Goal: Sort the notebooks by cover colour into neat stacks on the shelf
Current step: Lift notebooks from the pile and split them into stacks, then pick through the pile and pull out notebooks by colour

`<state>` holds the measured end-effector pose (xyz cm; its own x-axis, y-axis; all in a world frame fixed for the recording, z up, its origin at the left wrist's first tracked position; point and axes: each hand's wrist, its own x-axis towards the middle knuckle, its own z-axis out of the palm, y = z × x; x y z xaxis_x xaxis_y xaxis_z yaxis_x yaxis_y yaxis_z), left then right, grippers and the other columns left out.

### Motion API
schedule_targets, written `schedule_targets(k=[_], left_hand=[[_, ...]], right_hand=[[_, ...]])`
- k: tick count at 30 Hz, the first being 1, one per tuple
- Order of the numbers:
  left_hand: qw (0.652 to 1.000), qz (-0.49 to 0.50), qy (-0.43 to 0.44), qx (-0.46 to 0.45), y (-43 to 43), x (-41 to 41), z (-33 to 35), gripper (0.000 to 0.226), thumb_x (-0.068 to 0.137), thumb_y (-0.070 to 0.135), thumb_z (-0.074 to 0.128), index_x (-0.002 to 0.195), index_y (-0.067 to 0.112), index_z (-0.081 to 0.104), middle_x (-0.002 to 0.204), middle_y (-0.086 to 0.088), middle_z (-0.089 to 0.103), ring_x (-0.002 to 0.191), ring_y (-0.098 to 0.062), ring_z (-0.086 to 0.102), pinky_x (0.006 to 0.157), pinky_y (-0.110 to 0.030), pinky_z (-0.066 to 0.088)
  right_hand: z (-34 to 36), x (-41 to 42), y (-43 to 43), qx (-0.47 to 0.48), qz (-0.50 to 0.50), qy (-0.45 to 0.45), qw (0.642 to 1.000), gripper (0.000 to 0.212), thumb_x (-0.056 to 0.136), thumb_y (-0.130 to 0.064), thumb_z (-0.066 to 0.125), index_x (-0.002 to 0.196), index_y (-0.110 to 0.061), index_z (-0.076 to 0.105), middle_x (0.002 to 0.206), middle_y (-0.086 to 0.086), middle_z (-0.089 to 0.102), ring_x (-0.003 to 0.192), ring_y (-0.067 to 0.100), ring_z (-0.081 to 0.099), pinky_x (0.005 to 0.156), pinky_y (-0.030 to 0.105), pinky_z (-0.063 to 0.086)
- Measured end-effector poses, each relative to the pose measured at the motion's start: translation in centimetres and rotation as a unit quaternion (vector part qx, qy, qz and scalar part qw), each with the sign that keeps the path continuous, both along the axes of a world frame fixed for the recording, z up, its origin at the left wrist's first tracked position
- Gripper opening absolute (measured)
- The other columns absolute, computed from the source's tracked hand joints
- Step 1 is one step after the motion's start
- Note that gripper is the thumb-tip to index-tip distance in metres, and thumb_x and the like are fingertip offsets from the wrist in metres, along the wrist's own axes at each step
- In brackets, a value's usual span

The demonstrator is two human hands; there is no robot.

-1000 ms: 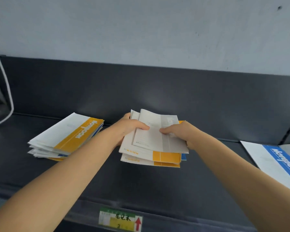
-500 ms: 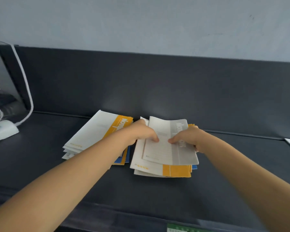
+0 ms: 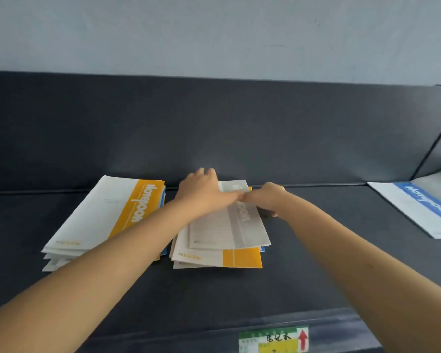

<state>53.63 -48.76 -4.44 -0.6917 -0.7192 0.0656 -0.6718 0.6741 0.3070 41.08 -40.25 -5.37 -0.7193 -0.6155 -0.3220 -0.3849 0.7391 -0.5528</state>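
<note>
Shelf (image 3: 316, 281) first, dark and wide, filling the frame; on it, at nine o'clock from centre, the orange stack (image 3: 107, 215), orange-banded cover on top, its lower edges fanned and a sliver of blue showing at its right side; just beside it, dead centre, the mixed pile (image 3: 214, 258), orange covers with a blue edge peeking out at four o'clock; well apart at three o'clock, a blue notebook (image 3: 418, 210) lies alone, half out of frame; and here's the one in play, the grey notebook (image 3: 229, 230), lying skewed on top of the mixed pile. Left hand (image 3: 201, 192) comes in at its eleven o'clock corner, thumb laid across the cover, fingers curled over the far edge; right hand (image 3: 265, 198) takes the one o'clock corner, thumb on top, fingertips tucked under the right edge; both pinching the grey notebook, thumbs nearly touching. At six o'clock, a small price label (image 3: 274, 338) on the shelf lip. Step in hand, I'd say: peeling grey off the mixed pile. Next move calls for lifting that single cover cleanly, dragging nothing beneath it, and starting a grey spot on bare shelf; the pile below looks unsorted yet.
</note>
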Motion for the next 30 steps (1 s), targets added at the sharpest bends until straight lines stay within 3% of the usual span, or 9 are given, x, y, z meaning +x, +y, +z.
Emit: schedule_targets(k=[2,4,6,9,11,14,17,23,30], left_hand=[[0.996,-0.055,-0.003,-0.07,1.6,-1.7,1.2,0.084,0.083,0.073,0.046,0.142,0.013,0.039,0.146,-0.004,0.043,0.134,-0.027,0.04,0.099,-0.04,0.04],[0.991,-0.083,0.009,-0.101,3.8,-3.7,2.2,0.072,0.09,0.065,0.042,0.139,0.013,0.041,0.143,-0.004,0.048,0.131,-0.027,0.043,0.095,-0.039,0.04],[0.989,-0.102,0.016,-0.104,6.2,-5.9,2.8,0.063,0.095,0.059,0.036,0.138,0.014,0.041,0.14,-0.004,0.05,0.128,-0.028,0.046,0.09,-0.039,0.04],[0.985,-0.126,0.002,-0.116,10.1,-9.6,2.6,0.053,0.1,0.052,0.029,0.134,0.013,0.041,0.131,-0.006,0.053,0.118,-0.028,0.05,0.078,-0.036,0.036],[0.985,-0.129,-0.008,-0.111,12.7,-12.3,2.1,0.049,0.101,0.049,0.028,0.131,0.013,0.042,0.126,-0.005,0.055,0.113,-0.027,0.052,0.076,-0.035,0.035],[0.99,-0.11,-0.018,-0.085,16.6,-16.6,1.0,0.049,0.1,0.048,0.029,0.131,0.013,0.043,0.114,-0.003,0.055,0.102,-0.025,0.053,0.072,-0.034,0.036],[0.993,-0.091,-0.035,-0.066,20.3,-21.2,-0.1,0.05,0.1,0.049,0.03,0.13,0.012,0.043,0.11,-0.002,0.054,0.097,-0.024,0.053,0.069,-0.033,0.037],[0.986,-0.081,-0.081,-0.125,26.3,-28.5,-0.3,0.06,0.097,0.057,0.034,0.137,0.012,0.041,0.132,-0.007,0.054,0.12,-0.028,0.052,0.087,-0.038,0.04],[0.987,-0.086,-0.089,-0.1,27.4,-34.0,-0.6,0.066,0.093,0.062,0.04,0.137,0.012,0.04,0.133,-0.007,0.053,0.122,-0.029,0.05,0.085,-0.036,0.039]], right_hand=[[0.7,-1.2,2.0,-0.031,-0.002,0.002,1.0,0.042,0.085,-0.051,0.059,0.094,-0.012,0.046,0.085,0.007,0.045,0.075,0.023,0.045,0.071,0.028,0.041],[1.2,-2.8,4.5,-0.043,-0.004,-0.002,0.999,0.042,0.086,-0.049,0.06,0.112,-0.017,0.05,0.101,0.004,0.05,0.096,0.026,0.053,0.084,0.031,0.048],[1.9,-4.4,7.3,-0.031,-0.004,-0.004,0.999,0.044,0.085,-0.05,0.059,0.115,-0.018,0.051,0.104,0.002,0.051,0.099,0.027,0.056,0.085,0.034,0.051],[2.4,-8.2,12.1,0.029,0.003,0.066,0.997,0.039,0.087,-0.046,0.058,0.078,-0.01,0.049,0.073,0.003,0.045,0.065,0.021,0.05,0.057,0.027,0.04],[2.8,-11.3,15.8,0.044,-0.003,0.107,0.993,0.038,0.089,-0.039,0.059,0.067,-0.013,0.042,0.07,0.003,0.044,0.066,0.022,0.046,0.054,0.027,0.035],[2.8,-16.8,21.4,0.043,-0.012,0.132,0.99,0.027,0.086,-0.035,0.064,0.086,-0.01,0.053,0.096,0.006,0.054,0.087,0.026,0.049,0.072,0.027,0.041],[2.6,-22.2,26.5,0.063,-0.018,0.163,0.984,0.053,0.085,-0.039,0.066,0.124,-0.007,0.05,0.113,0.005,0.054,0.103,0.026,0.052,0.086,0.03,0.043],[2.5,-30.3,33.2,0.124,-0.044,0.309,0.942,0.038,0.082,-0.041,0.06,0.107,-0.012,0.057,0.1,0.004,0.059,0.098,0.026,0.053,0.077,0.031,0.039],[2.1,-35.7,34.9,0.083,-0.076,0.365,0.924,0.027,0.084,-0.028,0.057,0.105,-0.012,0.054,0.085,0.002,0.048,0.09,0.026,0.047,0.07,0.031,0.036]])
